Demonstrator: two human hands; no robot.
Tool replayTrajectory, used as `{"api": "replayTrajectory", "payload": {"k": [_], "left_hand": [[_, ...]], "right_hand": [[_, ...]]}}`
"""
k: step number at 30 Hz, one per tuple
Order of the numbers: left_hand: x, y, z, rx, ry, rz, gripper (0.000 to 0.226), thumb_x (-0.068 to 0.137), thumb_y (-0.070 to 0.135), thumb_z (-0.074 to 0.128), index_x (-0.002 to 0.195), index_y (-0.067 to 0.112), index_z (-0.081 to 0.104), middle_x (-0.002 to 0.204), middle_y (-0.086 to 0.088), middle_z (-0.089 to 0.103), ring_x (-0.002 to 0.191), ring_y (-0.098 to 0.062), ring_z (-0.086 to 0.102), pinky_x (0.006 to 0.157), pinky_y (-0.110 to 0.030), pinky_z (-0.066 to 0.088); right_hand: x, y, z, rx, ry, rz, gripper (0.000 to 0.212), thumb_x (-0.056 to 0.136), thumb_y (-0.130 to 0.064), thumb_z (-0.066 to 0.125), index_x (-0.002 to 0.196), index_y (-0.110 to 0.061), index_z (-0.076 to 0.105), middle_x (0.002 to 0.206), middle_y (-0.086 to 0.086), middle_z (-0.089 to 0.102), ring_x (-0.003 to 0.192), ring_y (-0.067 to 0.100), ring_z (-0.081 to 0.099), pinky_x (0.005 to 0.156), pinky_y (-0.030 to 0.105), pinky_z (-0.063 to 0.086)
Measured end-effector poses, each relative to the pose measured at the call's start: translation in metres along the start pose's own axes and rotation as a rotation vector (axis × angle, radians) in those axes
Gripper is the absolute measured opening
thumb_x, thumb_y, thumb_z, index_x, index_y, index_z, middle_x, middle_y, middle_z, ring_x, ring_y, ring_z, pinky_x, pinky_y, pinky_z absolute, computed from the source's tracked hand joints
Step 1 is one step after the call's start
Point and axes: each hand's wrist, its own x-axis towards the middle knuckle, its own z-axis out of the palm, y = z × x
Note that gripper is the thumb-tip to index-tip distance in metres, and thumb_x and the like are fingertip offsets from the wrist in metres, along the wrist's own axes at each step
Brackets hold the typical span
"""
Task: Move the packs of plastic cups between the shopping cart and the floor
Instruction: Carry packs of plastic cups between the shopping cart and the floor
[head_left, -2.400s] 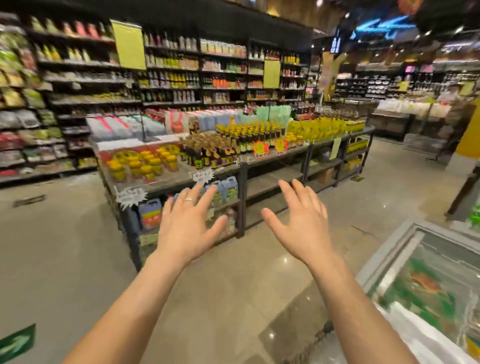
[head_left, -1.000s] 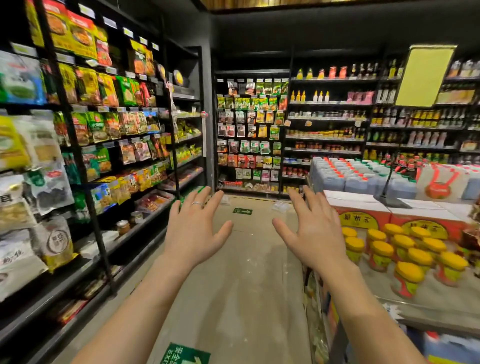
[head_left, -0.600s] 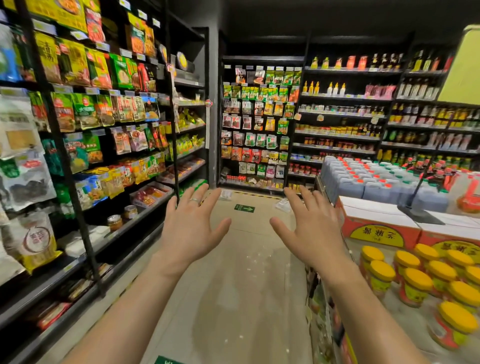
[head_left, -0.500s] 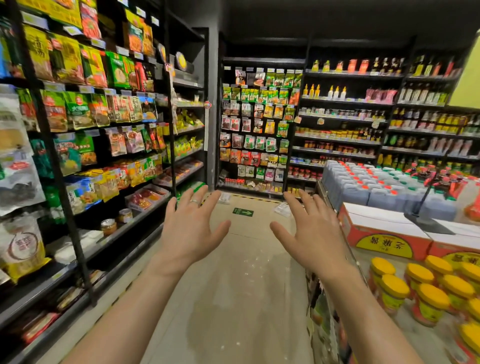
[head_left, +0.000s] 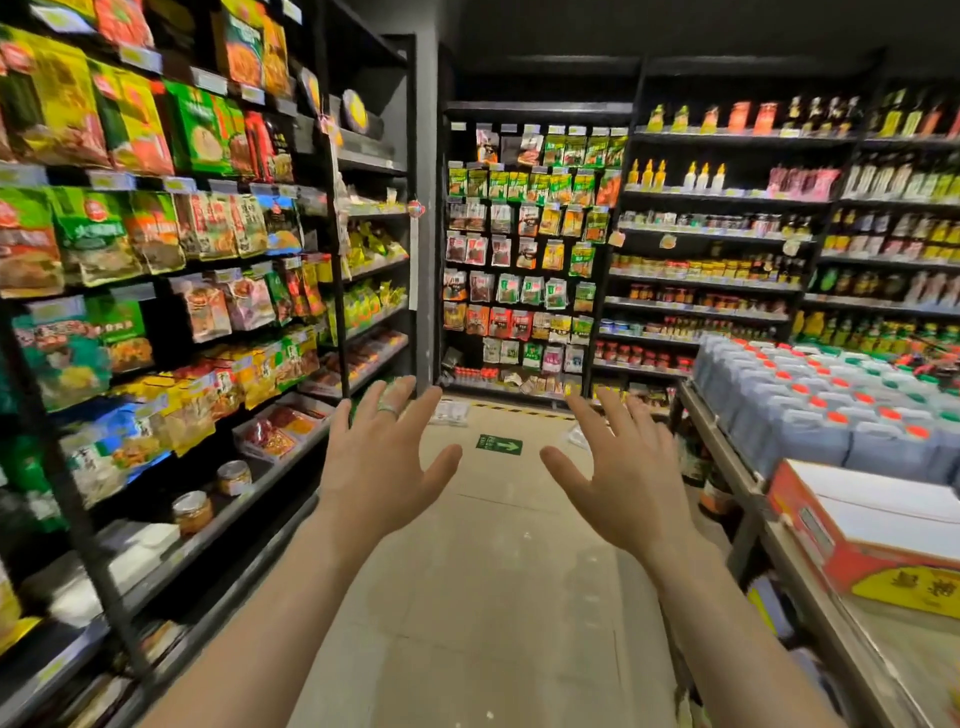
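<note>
The floor in front of you, pale beige tiles, faintly glossy, a green arrow sticker flat toward its far end

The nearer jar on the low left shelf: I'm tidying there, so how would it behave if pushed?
The jar looks like glass with a metal lid: probably rigid, breakable, heavy for its size. Squat and upright, it would likely slide rather than tip. Near the shelf edge, a hard push might drop it.

Both hands raised over a shop aisle floor, left hand and right hand spread, holding nothing
</note>
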Motion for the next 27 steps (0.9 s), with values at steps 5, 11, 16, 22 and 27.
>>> {"api": "replayTrajectory", "payload": {"k": [5, 11, 16, 22, 27], "left_hand": [[0.066, -0.013, 0.039, 0.002, 0.006, 0.043, 0.075, 0.086, 0.070, 0.021, 0.153, 0.037, 0.023, 0.162, 0.004, 0.022, 0.149, -0.024, 0.016, 0.119, -0.050, 0.015], [0.147, -0.001, 0.091, 0.002, -0.008, 0.081, 0.082, 0.081, 0.072, 0.011, 0.153, 0.036, 0.025, 0.160, 0.003, 0.027, 0.148, -0.024, 0.019, 0.117, -0.049, 0.015], [0.230, 0.025, 0.149, 0.019, -0.040, 0.097, 0.071, 0.090, 0.067, 0.025, 0.154, 0.036, 0.021, 0.161, 0.005, 0.022, 0.150, -0.022, 0.015, 0.118, -0.046, 0.016], [0.351, 0.077, 0.211, 0.005, -0.046, 0.111, 0.083, 0.078, 0.070, 0.010, 0.153, 0.036, 0.025, 0.161, 0.004, 0.023, 0.149, -0.021, 0.018, 0.119, -0.045, 0.013], [0.435, 0.120, 0.256, -0.023, -0.054, 0.095, 0.079, 0.080, 0.068, 0.017, 0.153, 0.036, 0.024, 0.161, 0.004, 0.024, 0.148, -0.022, 0.018, 0.119, -0.048, 0.014]], "right_hand": [[0.060, 0.005, 0.037, -0.040, -0.034, 0.030, 0.071, 0.091, -0.073, 0.024, 0.153, -0.039, 0.018, 0.163, 0.000, 0.013, 0.150, 0.028, 0.009, 0.120, 0.051, 0.013], [0.143, 0.041, 0.080, -0.071, -0.075, 0.049, 0.071, 0.091, -0.072, 0.025, 0.153, -0.040, 0.013, 0.164, -0.002, 0.009, 0.150, 0.027, 0.006, 0.120, 0.051, 0.012], [0.226, 0.095, 0.123, -0.051, -0.082, 0.072, 0.072, 0.091, -0.073, 0.025, 0.154, -0.040, 0.011, 0.164, -0.004, 0.010, 0.151, 0.026, 0.004, 0.121, 0.050, 0.010], [0.339, 0.173, 0.159, -0.010, -0.069, 0.086, 0.071, 0.092, -0.071, 0.028, 0.154, -0.040, 0.011, 0.163, -0.003, 0.013, 0.150, 0.027, 0.006, 0.120, 0.050, 0.011], [0.418, 0.233, 0.178, -0.006, -0.037, 0.093, 0.070, 0.092, -0.069, 0.032, 0.153, -0.038, 0.018, 0.162, -0.001, 0.018, 0.150, 0.027, 0.010, 0.120, 0.050, 0.011]]}}
